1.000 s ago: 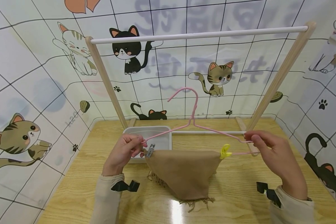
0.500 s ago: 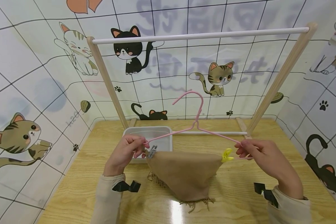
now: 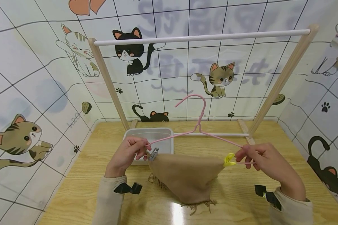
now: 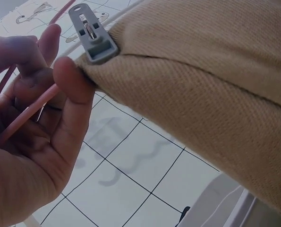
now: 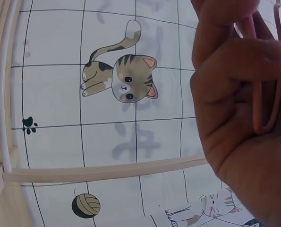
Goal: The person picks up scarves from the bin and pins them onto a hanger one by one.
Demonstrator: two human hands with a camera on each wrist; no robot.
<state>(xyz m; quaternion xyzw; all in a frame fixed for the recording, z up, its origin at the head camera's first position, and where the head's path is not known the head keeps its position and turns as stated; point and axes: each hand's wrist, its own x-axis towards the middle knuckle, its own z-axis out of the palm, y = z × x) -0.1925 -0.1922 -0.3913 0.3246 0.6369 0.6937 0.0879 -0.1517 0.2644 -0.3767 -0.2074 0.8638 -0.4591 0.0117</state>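
A pink clothes hanger is held up between both hands, its hook at the top. Over its lower bar hangs a brown fringed scarf, fastened by a grey clip on the left and a yellow clip on the right. My left hand grips the hanger's left corner, with the thumb beside the scarf's edge in the left wrist view, just below the grey clip. The right hand holds the right end of the hanger, its fingers near the yellow clip. In the right wrist view the fingers curl round the pink wire.
Behind the hanger stands a rack with a white top rail and wooden posts. A pale grey bin sits at the back left of the wooden table. A cat-print sheet covers the walls.
The hanger has lowered slightly and shifted to the right. My right hand has slid inward along it, closer to the yellow clip. The left hand has barely moved.
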